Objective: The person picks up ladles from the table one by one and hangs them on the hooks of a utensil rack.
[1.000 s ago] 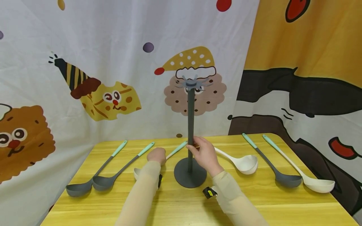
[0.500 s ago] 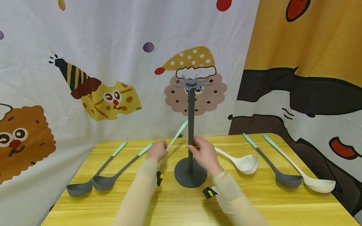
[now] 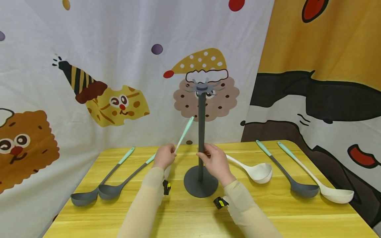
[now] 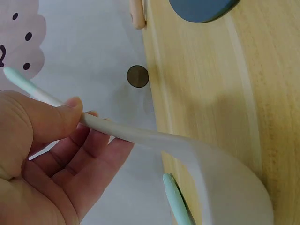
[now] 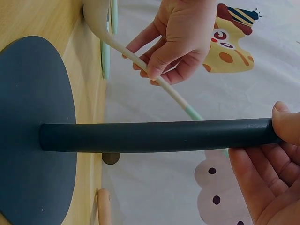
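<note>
My left hand point(image 3: 164, 157) pinches the shaft of a white ladle point(image 4: 154, 139) between thumb and fingers. The ladle's mint handle point(image 3: 187, 129) points up toward the stand, and its bowl point(image 4: 241, 192) hangs low over the wooden table. In the head view the left hand and sleeve mostly hide that bowl. With thumb and fingers, my right hand point(image 3: 216, 162) holds the upright pole of a dark grey utensil stand point(image 3: 201, 122). Grey hooks point(image 3: 202, 88) ring the top of the pole, bare of utensils. Its round base point(image 3: 193, 186) rests on the table.
To the left lie two grey ladles, an outer one point(image 3: 84, 199) and an inner one point(image 3: 110, 192). On the right are a white ladle point(image 3: 259, 173), a grey ladle point(image 3: 303, 190) and another white ladle point(image 3: 336, 195). A printed curtain point(image 3: 125, 33) hangs behind the table point(image 3: 190, 218).
My left hand has lifted the white ladle from the table, raising and tilting its mint handle more upright. The right hand stays on the pole, and the stand has not moved.
</note>
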Tool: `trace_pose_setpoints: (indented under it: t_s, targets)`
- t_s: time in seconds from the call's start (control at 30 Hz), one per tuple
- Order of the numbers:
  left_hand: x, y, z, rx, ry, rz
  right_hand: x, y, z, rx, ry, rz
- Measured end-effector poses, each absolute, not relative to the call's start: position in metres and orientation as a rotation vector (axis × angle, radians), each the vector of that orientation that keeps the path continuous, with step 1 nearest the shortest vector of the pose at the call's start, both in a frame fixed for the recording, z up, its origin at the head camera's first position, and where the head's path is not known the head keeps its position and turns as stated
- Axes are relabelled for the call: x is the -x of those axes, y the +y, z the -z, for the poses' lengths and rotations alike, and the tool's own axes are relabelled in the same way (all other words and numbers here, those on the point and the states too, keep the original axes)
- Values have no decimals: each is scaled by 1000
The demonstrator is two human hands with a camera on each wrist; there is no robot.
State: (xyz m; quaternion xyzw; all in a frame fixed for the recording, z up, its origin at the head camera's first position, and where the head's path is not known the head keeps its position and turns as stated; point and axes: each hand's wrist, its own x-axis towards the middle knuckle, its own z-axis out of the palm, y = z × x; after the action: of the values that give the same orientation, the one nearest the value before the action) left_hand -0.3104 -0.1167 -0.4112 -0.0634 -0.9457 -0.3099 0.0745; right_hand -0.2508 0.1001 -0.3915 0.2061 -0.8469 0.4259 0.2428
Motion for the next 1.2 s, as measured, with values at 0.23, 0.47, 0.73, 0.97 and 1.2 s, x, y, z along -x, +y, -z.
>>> trace_pose_setpoints:
  t_s: [0.23, 0.47, 0.73, 0.97, 1.2]
  targets:
    - [310, -115, 409, 181, -2755, 1010, 251, 100, 391, -567, -2311, -1167]
    - [307, -112, 404, 188, -2652, 1126, 250, 100, 391, -564, -2307, -1157]
    - [303, -106, 390, 224, -2507, 1256, 252, 99, 393, -555, -2313, -1183]
    - [294, -98, 374, 269, -2381, 1391, 252, 98, 392, -539, -2314, -1169]
    - [285, -92, 357, 342, -2281, 1438, 252, 98, 392, -539, -2311, -1161]
